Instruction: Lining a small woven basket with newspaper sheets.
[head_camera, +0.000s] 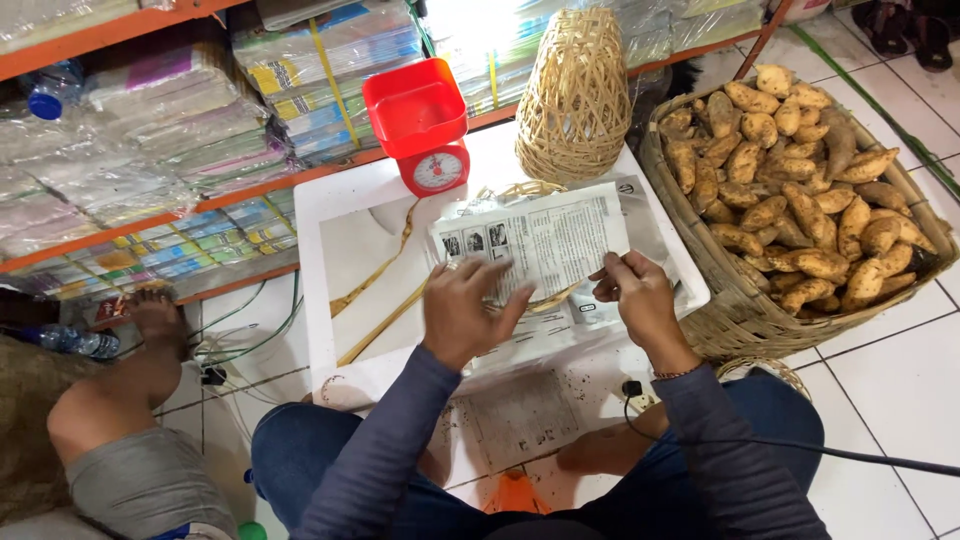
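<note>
A sheet of newspaper (545, 240) lies spread over a small woven basket (522, 190) on a white foam box lid (330, 260). My left hand (465, 310) presses flat on the paper's near left part, a ring on one finger. My right hand (635, 290) pinches the paper's right edge between thumb and fingers. More newspaper sheets (520, 415) lie under the lid's front edge by my knees.
A red kitchen scale (425, 125) stands at the lid's back. An upturned woven basket (575, 95) sits beside it. A big basket (745, 315) of sweet potatoes (800, 170) is at right. Shelves of bundled plastic bags (180, 140) lie behind. Another person's leg (120, 390) is at left. A black cable (800, 445) crosses my right knee.
</note>
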